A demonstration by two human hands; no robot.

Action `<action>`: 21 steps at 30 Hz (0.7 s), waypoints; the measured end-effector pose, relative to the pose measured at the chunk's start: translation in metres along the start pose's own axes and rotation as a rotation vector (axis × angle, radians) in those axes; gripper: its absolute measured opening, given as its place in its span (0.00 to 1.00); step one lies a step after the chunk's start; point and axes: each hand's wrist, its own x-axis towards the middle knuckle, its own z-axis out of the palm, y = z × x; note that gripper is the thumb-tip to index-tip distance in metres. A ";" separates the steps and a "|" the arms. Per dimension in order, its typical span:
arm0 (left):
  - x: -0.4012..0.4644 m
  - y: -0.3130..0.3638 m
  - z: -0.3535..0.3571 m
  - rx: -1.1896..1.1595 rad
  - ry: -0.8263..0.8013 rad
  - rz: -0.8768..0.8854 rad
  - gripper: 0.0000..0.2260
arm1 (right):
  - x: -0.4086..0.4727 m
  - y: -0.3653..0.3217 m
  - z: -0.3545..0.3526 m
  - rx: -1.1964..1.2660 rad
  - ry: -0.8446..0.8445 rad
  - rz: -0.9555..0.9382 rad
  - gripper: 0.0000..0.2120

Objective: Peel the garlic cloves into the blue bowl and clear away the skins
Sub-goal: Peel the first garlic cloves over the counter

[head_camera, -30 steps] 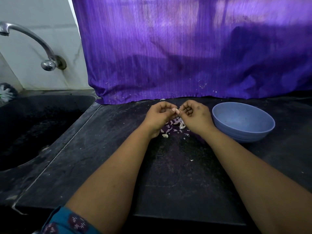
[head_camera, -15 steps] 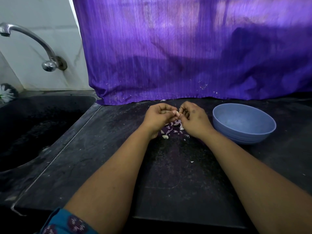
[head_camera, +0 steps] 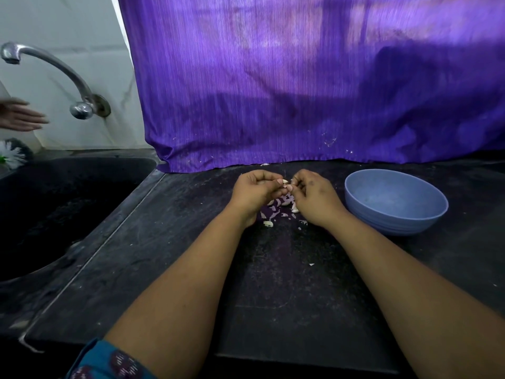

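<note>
- Since a second ago the two hands have barely shifted: the left hand [head_camera: 255,191] and right hand [head_camera: 314,196] stay knuckle to knuckle over the dark counter [head_camera: 169,242], fingertips meeting around a small pale garlic clove [head_camera: 285,182].
- The left hand's fingers are curled with the thumb pressing the clove; the right hand pinches at the same clove from the other side, seemingly picking at its skin. How much skin is left on it is too small to tell.
- One real change: another person's hand [head_camera: 20,116] now shows far to the left of the left hand, near the tap [head_camera: 79,105]; it was absent half a second ago.
- That means peeling is mid-clove, I judge, with nothing yet dropped.
- The blue bowl [head_camera: 434,214] sits just to the right of the right hand and looks empty from here.
- Under and just nearer than both hands lie loose garlic skins [head_camera: 269,214] and a few pale cloves or pieces [head_camera: 295,208], scattered on the counter.
- The sink [head_camera: 82,192] lies well to the left of the left hand; a purple curtain [head_camera: 300,91] hangs just beyond both hands.
- Nothing stands between the right hand and the bowl.
- The scattered skins remain to be cleared.
</note>
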 end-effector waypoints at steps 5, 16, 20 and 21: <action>0.002 -0.001 -0.001 0.058 0.019 0.017 0.07 | -0.001 0.002 -0.005 0.105 0.130 0.073 0.07; 0.005 -0.008 -0.002 0.199 -0.001 0.078 0.07 | -0.005 -0.001 -0.002 0.198 0.126 0.043 0.12; 0.005 -0.007 -0.002 0.235 -0.042 0.102 0.07 | -0.004 0.000 -0.001 0.238 0.123 0.093 0.11; 0.004 -0.007 -0.001 0.236 -0.046 0.105 0.08 | -0.003 0.000 -0.001 0.266 0.116 0.118 0.10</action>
